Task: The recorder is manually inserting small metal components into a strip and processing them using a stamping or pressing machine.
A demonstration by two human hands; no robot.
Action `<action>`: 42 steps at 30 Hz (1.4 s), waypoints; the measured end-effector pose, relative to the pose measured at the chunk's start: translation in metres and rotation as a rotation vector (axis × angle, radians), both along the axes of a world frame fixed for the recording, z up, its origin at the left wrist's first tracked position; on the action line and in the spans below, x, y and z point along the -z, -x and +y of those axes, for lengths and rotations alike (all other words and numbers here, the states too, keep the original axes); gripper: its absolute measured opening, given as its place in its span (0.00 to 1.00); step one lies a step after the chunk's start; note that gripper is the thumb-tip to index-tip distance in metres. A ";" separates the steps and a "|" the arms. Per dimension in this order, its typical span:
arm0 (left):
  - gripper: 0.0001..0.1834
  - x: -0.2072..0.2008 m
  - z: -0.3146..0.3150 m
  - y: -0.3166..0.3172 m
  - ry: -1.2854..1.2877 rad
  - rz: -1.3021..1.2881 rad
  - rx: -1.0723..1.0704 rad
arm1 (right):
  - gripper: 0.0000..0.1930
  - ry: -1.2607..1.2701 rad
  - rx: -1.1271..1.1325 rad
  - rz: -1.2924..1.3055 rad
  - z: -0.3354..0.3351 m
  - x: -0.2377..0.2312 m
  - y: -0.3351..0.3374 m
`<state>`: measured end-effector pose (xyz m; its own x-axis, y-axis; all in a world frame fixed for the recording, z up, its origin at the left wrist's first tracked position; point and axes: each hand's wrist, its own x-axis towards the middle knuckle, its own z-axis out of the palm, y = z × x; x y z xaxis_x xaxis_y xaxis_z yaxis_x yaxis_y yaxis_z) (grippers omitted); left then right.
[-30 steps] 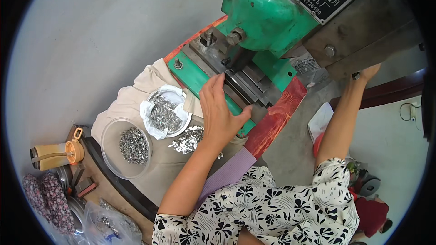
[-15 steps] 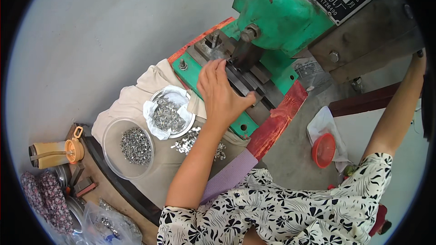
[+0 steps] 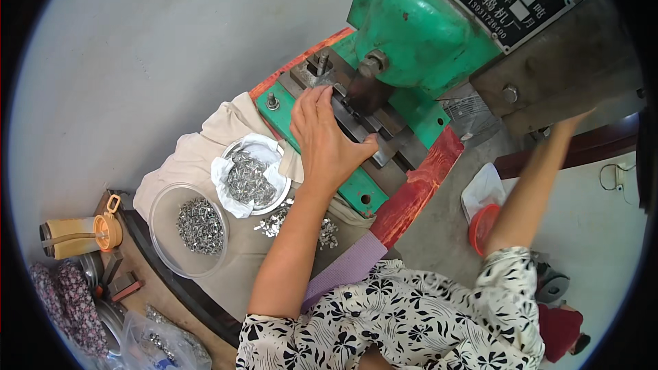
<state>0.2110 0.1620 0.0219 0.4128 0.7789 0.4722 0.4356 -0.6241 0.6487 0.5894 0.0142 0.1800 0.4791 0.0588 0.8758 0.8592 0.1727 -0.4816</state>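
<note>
My left hand (image 3: 322,133) spans a steel die block (image 3: 351,125) on the bed of a green hand press (image 3: 425,31). Its fingertips rest at the block's far end and the thumb at the near end. Just beyond the fingers is the dark press ram (image 3: 370,92), smeared by motion. My right arm reaches out to the right, and only a sliver of my right hand (image 3: 580,118) shows behind the press's thick steel arm (image 3: 555,72). Its fingers are hidden. Whether anything lies beneath the ram cannot be seen.
Left of the press, a clear round tub (image 3: 156,229) and a cloth-lined white bowl (image 3: 282,190) hold small metal parts. Loose silvery pieces (image 3: 273,225) lie beside them. A jar with an orange lid (image 3: 108,231) stands farther left. Rightward is a red basket (image 3: 482,226); another person's dark red garment (image 3: 558,332) shows behind.
My right arm has swung inward, and its hand has passed mostly behind the steel arm. The ram has become blurred. My left hand keeps its place at the block.
</note>
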 end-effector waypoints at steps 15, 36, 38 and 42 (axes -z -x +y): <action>0.52 0.013 0.002 0.017 0.023 -0.104 0.069 | 0.15 0.415 0.349 -0.415 -0.063 -0.062 -0.019; 0.51 0.005 -0.008 0.016 0.043 -0.093 0.055 | 0.16 0.256 0.081 -0.079 -0.050 -0.061 0.013; 0.51 0.001 -0.021 0.025 0.046 -0.062 0.094 | 0.18 0.152 0.081 0.058 -0.044 -0.081 0.024; 0.51 0.004 -0.038 0.030 0.052 -0.063 0.107 | 0.24 0.178 0.167 0.144 -0.041 -0.102 0.023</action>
